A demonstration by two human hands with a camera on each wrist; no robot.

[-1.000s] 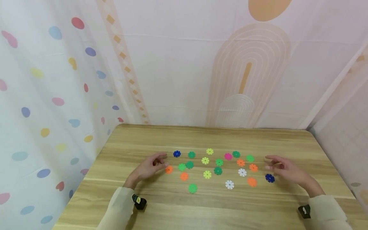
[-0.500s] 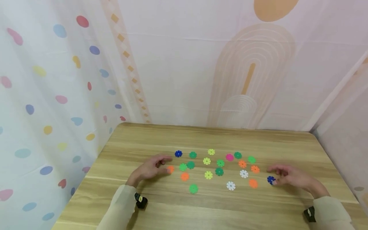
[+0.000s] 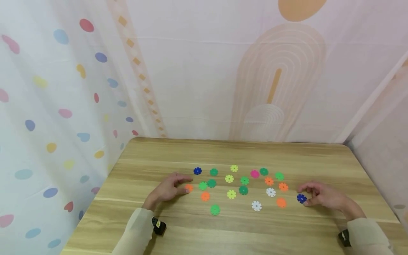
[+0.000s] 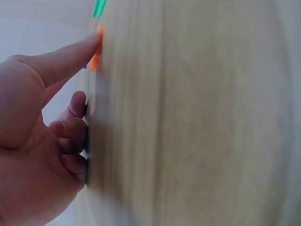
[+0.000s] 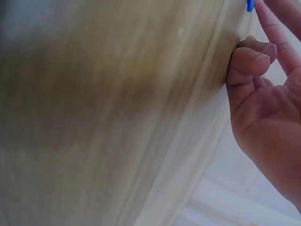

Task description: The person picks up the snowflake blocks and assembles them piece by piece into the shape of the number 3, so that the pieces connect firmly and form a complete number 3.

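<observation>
Several flat plastic snowflake discs in green, orange, yellow, white, blue and pink lie spread on the wooden table. My left hand rests on the table at the left end of the spread, its thumb tip touching an orange disc, also seen as the orange disc in the left wrist view, where the other fingers curl against the wood. My right hand sits at the right end, thumb and curled forefinger pinching a dark blue disc that lies on the table; that blue disc shows at the top edge of the right wrist view.
A pale printed curtain hangs close behind and on both sides of the table. A second blue disc and a green disc lie near the left hand. An orange disc and a white disc lie left of the right hand.
My right hand came down and toward me onto the dark blue disc and its fingers curled in. My left hand edged right until its thumb met the orange disc.
</observation>
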